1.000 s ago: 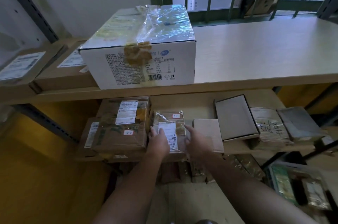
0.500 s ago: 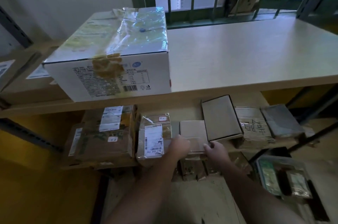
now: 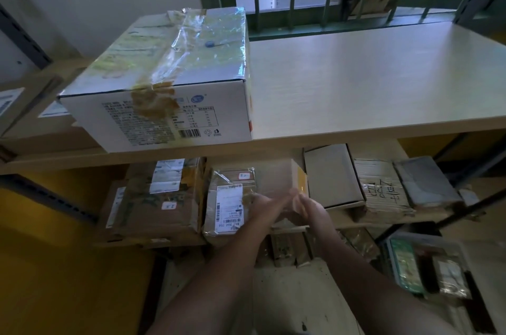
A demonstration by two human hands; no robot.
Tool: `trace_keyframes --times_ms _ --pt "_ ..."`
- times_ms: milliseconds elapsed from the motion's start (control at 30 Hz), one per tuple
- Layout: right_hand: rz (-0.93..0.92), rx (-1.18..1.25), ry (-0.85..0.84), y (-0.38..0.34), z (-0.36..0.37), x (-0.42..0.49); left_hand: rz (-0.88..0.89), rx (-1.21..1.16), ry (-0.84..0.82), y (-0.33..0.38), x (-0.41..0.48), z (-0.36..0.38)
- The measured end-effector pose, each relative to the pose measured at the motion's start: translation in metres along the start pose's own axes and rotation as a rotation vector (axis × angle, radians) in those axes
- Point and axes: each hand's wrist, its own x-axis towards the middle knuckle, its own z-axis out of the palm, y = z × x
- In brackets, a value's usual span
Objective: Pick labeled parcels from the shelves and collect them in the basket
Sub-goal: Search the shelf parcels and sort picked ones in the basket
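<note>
**Lower shelf (image 3: 380, 150), items read left to right.**

- **Far left of the fingers:** a large brown parcel (image 3: 164, 206) lies flat, so its white label can be read from above.
- **Just left of the left fingers:** the taped labelled parcel (image 3: 232, 203) lies flat with its near end at the shelf's front edge. Its long axis runs front to back. The label follows that axis, barcode end toward the person.
- **At the fingers:** the left hand (image 3: 261, 204) and right hand (image 3: 309, 207) meet at the near edge of 1 small plain box (image 3: 276, 176). Motion blur hides whether the fingers clasp it or merely touch it, so their state cannot be told. The box appears tilted, its yellow-taped corner raised just beyond the right fingers, probably to expose a hidden face for a label.
- **Right of the fingers:** a grey flat box (image 3: 331, 176), a carton with handwriting (image 3: 380, 189) and a grey packet (image 3: 424, 181) all lie with long axes front to back.

The basket cannot be identified with certainty.
</note>
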Motion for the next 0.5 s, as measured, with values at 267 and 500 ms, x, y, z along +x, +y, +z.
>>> trace_keyframes --times_ms 267,500 --pt "0.067 0.466 0.006 -0.015 -0.001 -0.016 0.005 -0.537 -0.562 -0.008 -0.015 -0.039" --pt "0.064 0.526 -0.246 -0.022 -0.004 -0.036 -0.131 -0.669 -0.730 -0.031 -0.028 -0.067"
